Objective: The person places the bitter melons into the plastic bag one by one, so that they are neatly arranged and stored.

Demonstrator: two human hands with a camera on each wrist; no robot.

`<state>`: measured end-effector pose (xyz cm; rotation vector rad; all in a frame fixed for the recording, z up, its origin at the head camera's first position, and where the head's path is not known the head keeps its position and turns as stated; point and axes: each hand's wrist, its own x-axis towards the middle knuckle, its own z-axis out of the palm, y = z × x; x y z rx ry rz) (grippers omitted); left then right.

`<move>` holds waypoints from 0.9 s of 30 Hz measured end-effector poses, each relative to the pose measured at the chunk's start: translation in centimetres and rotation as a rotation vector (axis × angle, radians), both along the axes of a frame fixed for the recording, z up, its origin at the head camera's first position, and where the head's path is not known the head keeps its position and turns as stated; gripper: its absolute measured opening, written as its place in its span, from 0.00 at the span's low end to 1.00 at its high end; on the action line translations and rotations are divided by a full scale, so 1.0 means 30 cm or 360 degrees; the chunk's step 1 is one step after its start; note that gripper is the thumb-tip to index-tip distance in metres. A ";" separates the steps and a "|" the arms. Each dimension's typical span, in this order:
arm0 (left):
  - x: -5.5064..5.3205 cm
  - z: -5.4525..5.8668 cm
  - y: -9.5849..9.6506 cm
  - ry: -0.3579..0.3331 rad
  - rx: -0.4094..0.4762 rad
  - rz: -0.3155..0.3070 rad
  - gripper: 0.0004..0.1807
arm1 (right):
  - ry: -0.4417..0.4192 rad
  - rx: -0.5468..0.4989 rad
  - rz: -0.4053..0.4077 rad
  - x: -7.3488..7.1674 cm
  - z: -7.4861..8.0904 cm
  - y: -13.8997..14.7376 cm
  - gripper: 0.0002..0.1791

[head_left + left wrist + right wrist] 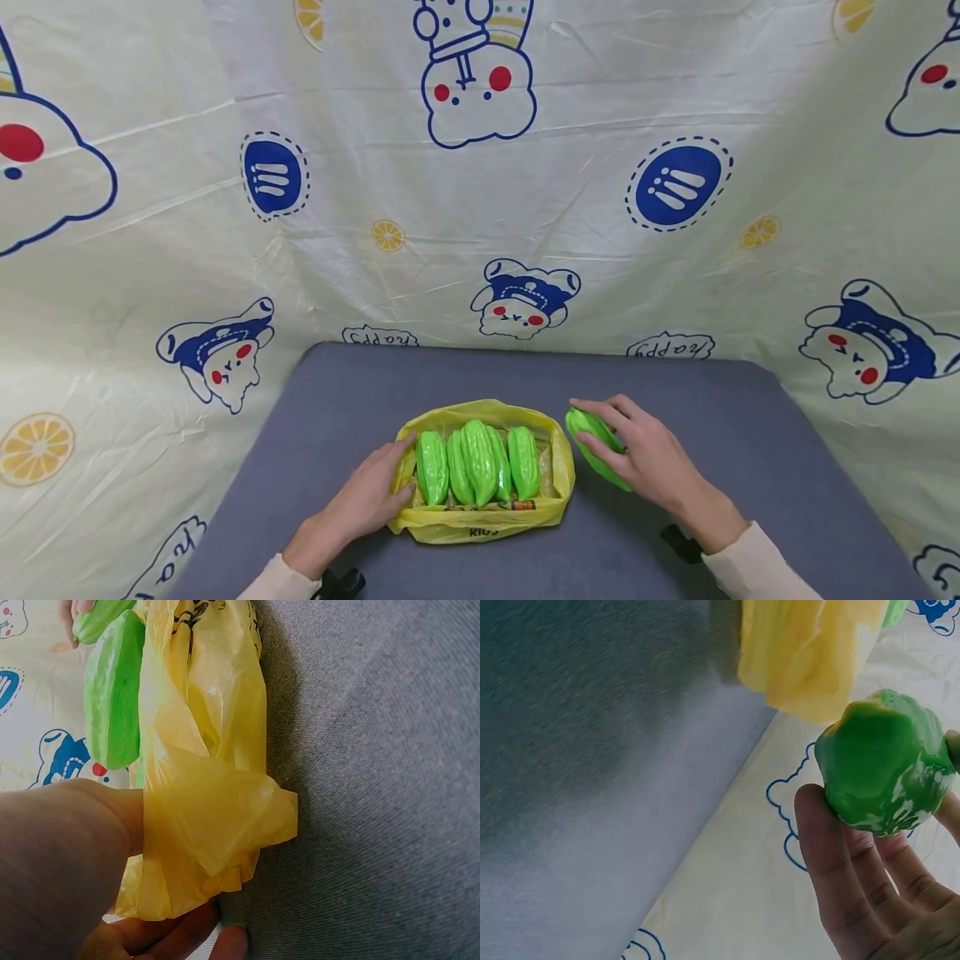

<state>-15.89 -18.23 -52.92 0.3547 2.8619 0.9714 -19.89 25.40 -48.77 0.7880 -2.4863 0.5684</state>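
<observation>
A yellow plastic bag with its mouth spread wide stands in the middle of the table. Inside it, several glossy green bitter melons lie side by side. My left hand holds the bag's left end, with fingers and thumb at the rim. Just off the bag's right end, my right hand grips another bitter melon between thumb and fingers. In the left wrist view, the yellow bag covers part of the left hand, and a bitter melon shows beyond its edge.
The grey table has its far edge behind the bag. A white printed sheet hangs beyond it and along both sides. Dark straps sit at the wrists.
</observation>
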 end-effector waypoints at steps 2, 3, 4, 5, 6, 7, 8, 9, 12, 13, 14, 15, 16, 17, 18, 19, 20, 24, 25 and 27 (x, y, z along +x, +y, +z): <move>-0.001 0.000 0.000 0.0007 -0.0001 0.0001 0.44 | -0.0003 -0.0004 -0.0006 0.002 0.006 -0.010 0.31; -0.001 0.001 0.000 0.0011 0.0001 0.0000 0.44 | -0.0012 -0.0005 -0.0012 0.003 0.008 -0.014 0.31; -0.001 0.002 0.000 0.0008 0.0000 0.0002 0.44 | -0.0021 -0.0007 -0.0019 0.003 0.010 -0.020 0.31; 0.000 0.003 0.000 0.0012 0.0000 0.0001 0.44 | -0.0031 -0.0011 -0.0022 0.004 0.011 -0.025 0.31; 0.000 0.004 0.000 0.0017 -0.0001 -0.0001 0.44 | -0.0041 -0.0019 -0.0024 0.005 0.011 -0.031 0.30; 0.000 0.005 0.000 0.0018 -0.0002 -0.0002 0.44 | -0.0048 -0.0027 -0.0023 0.005 0.011 -0.037 0.30; 0.001 0.006 0.000 0.0022 -0.0003 -0.0004 0.44 | -0.0053 -0.0033 -0.0023 0.006 0.011 -0.042 0.30; 0.001 0.005 0.000 0.0024 -0.0003 -0.0005 0.44 | -0.0057 -0.0039 -0.0020 0.005 0.011 -0.048 0.30; 0.000 0.001 0.000 0.0032 -0.0010 -0.0008 0.44 | -0.0064 -0.0051 -0.0010 0.006 0.010 -0.065 0.29; 0.000 0.000 0.000 0.0030 -0.0011 -0.0007 0.44 | -0.0072 -0.0051 -0.0009 0.006 0.010 -0.069 0.29; -0.001 0.000 0.000 0.0033 -0.0012 -0.0006 0.44 | -0.0083 -0.0047 -0.0013 0.007 0.011 -0.075 0.29; -0.001 -0.001 0.000 0.0028 -0.0014 -0.0004 0.44 | -0.0099 -0.0044 -0.0018 0.008 0.012 -0.081 0.28; -0.001 -0.002 0.001 0.0023 -0.0016 -0.0001 0.44 | -0.0115 -0.0043 -0.0025 0.009 0.013 -0.087 0.28; -0.001 -0.003 0.000 0.0015 -0.0016 0.0002 0.44 | -0.0138 -0.0041 -0.0034 0.011 0.014 -0.093 0.27; -0.001 -0.002 0.000 0.0015 -0.0016 0.0004 0.44 | -0.0158 -0.0037 -0.0046 0.011 0.015 -0.098 0.27; 0.000 -0.001 0.000 0.0013 -0.0011 0.0004 0.44 | -0.0181 -0.0036 -0.0057 0.013 0.016 -0.103 0.26; 0.001 0.000 0.000 0.0013 -0.0008 0.0004 0.44 | -0.0202 -0.0032 -0.0070 0.014 0.018 -0.109 0.25; 0.002 0.005 -0.001 0.0012 0.0001 0.0002 0.44 | -0.0283 -0.0020 -0.0106 0.018 0.026 -0.132 0.23; 0.002 0.005 -0.001 0.0011 0.0002 0.0002 0.44 | -0.0299 -0.0017 -0.0112 0.019 0.028 -0.138 0.23; 0.002 0.006 -0.001 0.0010 0.0003 0.0003 0.44 | -0.0326 -0.0013 -0.0120 0.019 0.033 -0.152 0.23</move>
